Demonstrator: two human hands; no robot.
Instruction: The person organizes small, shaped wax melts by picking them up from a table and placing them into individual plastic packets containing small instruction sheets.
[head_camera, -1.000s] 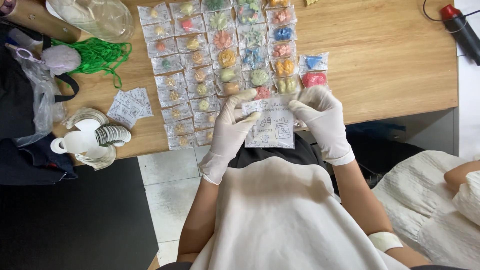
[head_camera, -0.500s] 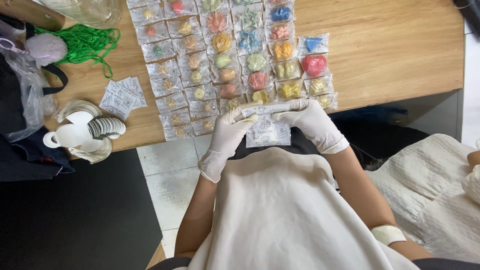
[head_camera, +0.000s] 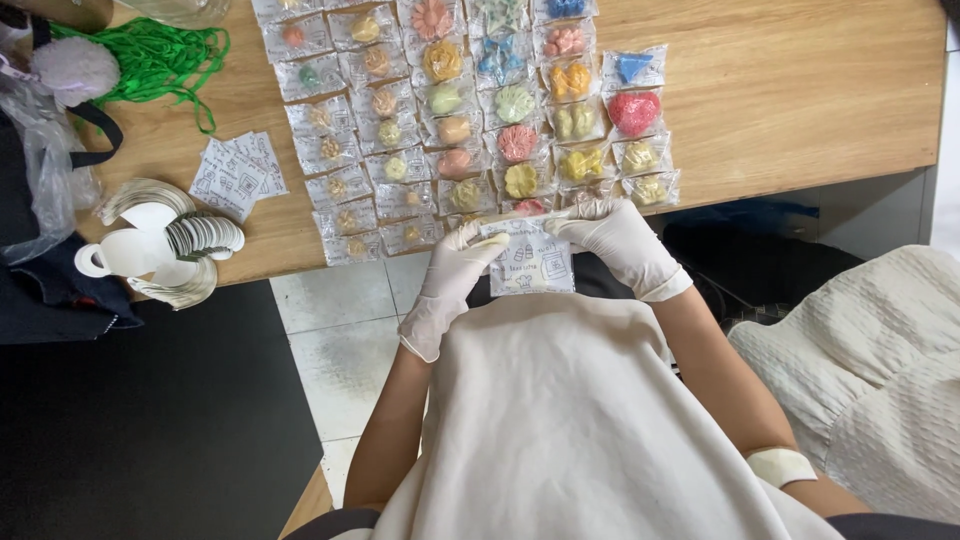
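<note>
Both hands wear white gloves. My left hand (head_camera: 452, 275) and my right hand (head_camera: 617, 238) together hold a small clear printed packet (head_camera: 535, 258) by its top edge, just off the near edge of the wooden table (head_camera: 800, 100). Right beyond the packet, rows of small clear bags holding coloured moulded shapes (head_camera: 455, 130) lie flat on the table. The bag nearest my fingers holds a pink shape (head_camera: 530, 207), partly hidden by the packet.
A stack of empty printed packets (head_camera: 238, 172) lies left of the rows. White cup-shaped paper cards (head_camera: 165, 245) sit at the table's left edge. Green cord (head_camera: 160, 60), a fluffy pompom (head_camera: 75, 70) and a plastic bag (head_camera: 40, 170) are at the far left. A cushion (head_camera: 860, 340) is at right.
The view has shifted so the table sits higher in frame. My hands drew together toward my body, pinching the packet's top edge at the table's near edge.
</note>
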